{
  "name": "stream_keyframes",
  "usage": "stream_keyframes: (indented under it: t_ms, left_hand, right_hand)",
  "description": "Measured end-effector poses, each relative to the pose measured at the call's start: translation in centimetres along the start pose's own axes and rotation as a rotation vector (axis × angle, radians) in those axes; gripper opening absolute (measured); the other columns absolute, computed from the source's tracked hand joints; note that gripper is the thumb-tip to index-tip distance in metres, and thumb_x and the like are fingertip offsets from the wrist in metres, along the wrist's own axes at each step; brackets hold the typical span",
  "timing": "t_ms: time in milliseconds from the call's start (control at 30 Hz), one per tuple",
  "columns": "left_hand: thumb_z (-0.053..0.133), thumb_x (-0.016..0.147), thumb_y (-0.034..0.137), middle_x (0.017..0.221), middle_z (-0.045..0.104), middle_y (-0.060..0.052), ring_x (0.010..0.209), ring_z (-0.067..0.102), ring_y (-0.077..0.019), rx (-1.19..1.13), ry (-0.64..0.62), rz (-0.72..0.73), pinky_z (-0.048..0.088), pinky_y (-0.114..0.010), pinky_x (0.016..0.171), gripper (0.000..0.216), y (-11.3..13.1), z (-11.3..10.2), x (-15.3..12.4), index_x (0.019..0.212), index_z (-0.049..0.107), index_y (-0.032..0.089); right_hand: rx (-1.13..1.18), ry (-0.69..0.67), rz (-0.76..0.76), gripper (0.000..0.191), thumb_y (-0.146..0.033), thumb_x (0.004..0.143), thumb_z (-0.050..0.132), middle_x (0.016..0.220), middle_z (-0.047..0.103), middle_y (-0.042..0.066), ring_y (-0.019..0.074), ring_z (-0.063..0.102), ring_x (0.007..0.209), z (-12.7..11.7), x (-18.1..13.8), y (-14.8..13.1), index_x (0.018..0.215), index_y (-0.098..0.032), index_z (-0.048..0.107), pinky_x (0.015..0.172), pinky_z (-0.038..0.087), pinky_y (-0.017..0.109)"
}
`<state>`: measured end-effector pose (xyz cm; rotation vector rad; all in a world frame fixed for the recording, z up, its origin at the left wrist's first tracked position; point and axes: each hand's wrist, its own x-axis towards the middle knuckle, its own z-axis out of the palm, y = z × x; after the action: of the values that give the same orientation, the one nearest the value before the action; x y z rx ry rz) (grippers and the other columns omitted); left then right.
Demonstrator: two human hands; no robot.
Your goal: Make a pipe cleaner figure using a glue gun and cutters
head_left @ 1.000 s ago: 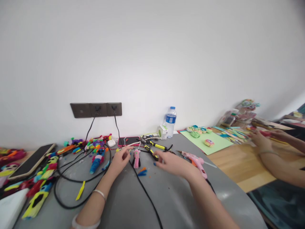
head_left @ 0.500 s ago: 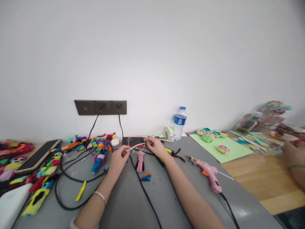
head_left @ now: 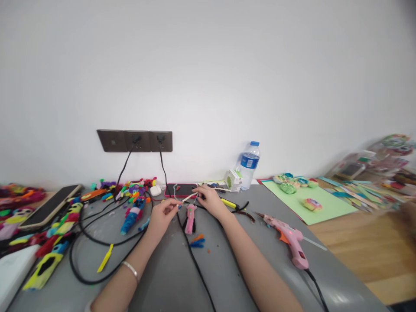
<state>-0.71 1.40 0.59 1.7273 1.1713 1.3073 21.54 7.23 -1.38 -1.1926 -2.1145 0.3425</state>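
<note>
My left hand pinches the near end of a thin white stick above the grey table. My right hand grips the stick's far end, near a dark phone in a red case. Just below the stick lies a small pink fuzzy figure. A yellow-handled tool lies right of my right hand. A silver bracelet sits on my left wrist.
Black cables run from wall sockets across the table. Colourful fuzzy figures fill the left side beside a tablet. A pink glue gun, water bottle and green sheet lie to the right.
My right hand moved from the table near the pliers up to the far end of the stick. The view swung left, and the other person's arms left the right edge.
</note>
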Motion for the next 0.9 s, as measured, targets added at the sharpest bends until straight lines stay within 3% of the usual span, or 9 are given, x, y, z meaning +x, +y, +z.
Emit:
stream_keyframes:
  t_ms: [133, 267, 467, 567, 633, 767, 900]
  left_hand:
    - [0.063, 0.076, 0.029, 0.072, 0.072, -0.005, 0.062, 0.064, -0.0170, -0.044, 0.022, -0.011, 0.048, -0.024, 0.057, 0.016, -0.2, 0.1, -0.3, 0.079, 0.074, 0.017]
    - [0.064, 0.079, 0.033, 0.077, 0.072, -0.004, 0.064, 0.065, -0.0169, -0.142, 0.130, -0.037, 0.051, -0.025, 0.059, 0.019, -0.4, -0.3, -0.5, 0.086, 0.071, 0.017]
    - [0.068, 0.078, 0.036, 0.077, 0.069, -0.002, 0.065, 0.064, -0.0147, -0.176, 0.579, 0.063, 0.051, -0.024, 0.059, 0.021, 1.0, -3.0, 0.1, 0.087, 0.064, 0.017]
    - [0.068, 0.079, 0.032, 0.073, 0.066, 0.001, 0.063, 0.063, -0.0113, -0.364, 0.810, 0.125, 0.051, -0.022, 0.061, 0.017, 1.8, -5.3, 0.9, 0.085, 0.059, 0.019]
    - [0.068, 0.078, 0.030, 0.070, 0.066, 0.003, 0.064, 0.063, -0.0109, -0.502, 0.897, 0.136, 0.050, -0.021, 0.060, 0.017, 2.2, -6.7, 1.4, 0.083, 0.055, 0.020]
    - [0.073, 0.069, 0.025, 0.075, 0.070, 0.001, 0.068, 0.066, -0.0110, -0.696, 0.815, -0.050, 0.050, -0.019, 0.061, 0.023, 2.0, -7.1, 1.7, 0.077, 0.052, 0.020]
    - [0.073, 0.071, 0.038, 0.080, 0.073, -0.004, 0.075, 0.069, -0.0170, -0.565, 0.489, -0.186, 0.051, -0.023, 0.060, 0.026, 1.3, -4.2, 0.7, 0.080, 0.058, 0.019]
  right_hand:
    - [-0.109, 0.020, 0.086, 0.041, 0.001, 0.076, 0.051, 0.082, 0.058, 0.002, 0.0173, 0.055, 0.081, -0.2, -0.1, -0.1, 0.107, -0.020, 0.069, 0.075, 0.036, 0.029]
    - [-0.164, 0.030, 0.134, 0.044, -0.001, 0.077, 0.049, 0.085, 0.059, 0.003, 0.0183, 0.056, 0.084, -0.4, -0.1, -0.3, 0.111, -0.022, 0.067, 0.073, 0.034, 0.028]
    - [-0.147, 0.054, 0.143, 0.047, -0.001, 0.072, 0.050, 0.085, 0.058, 0.002, 0.0183, 0.055, 0.083, -0.4, -0.2, 0.0, 0.111, -0.022, 0.066, 0.071, 0.034, 0.027]
    - [-0.109, 0.084, 0.150, 0.042, -0.003, 0.072, 0.051, 0.083, 0.057, 0.002, 0.0175, 0.054, 0.078, -0.3, -0.2, 0.3, 0.108, -0.021, 0.066, 0.071, 0.036, 0.027]
    - [-0.045, 0.125, 0.156, 0.038, -0.007, 0.074, 0.051, 0.081, 0.055, 0.001, 0.0165, 0.052, 0.073, -0.4, -0.2, 0.4, 0.106, -0.020, 0.067, 0.070, 0.038, 0.027]
    - [0.229, 0.195, 0.143, 0.033, -0.015, 0.077, 0.052, 0.074, 0.055, -0.001, 0.0140, 0.046, 0.062, -0.8, -0.1, -0.1, 0.108, -0.020, 0.065, 0.065, 0.039, 0.026]
    - [0.719, 0.110, 0.132, 0.043, -0.029, 0.080, 0.062, 0.080, 0.058, -0.001, 0.0119, 0.047, 0.063, -1.5, -0.1, -2.1, 0.122, -0.022, 0.057, 0.061, 0.039, 0.025]
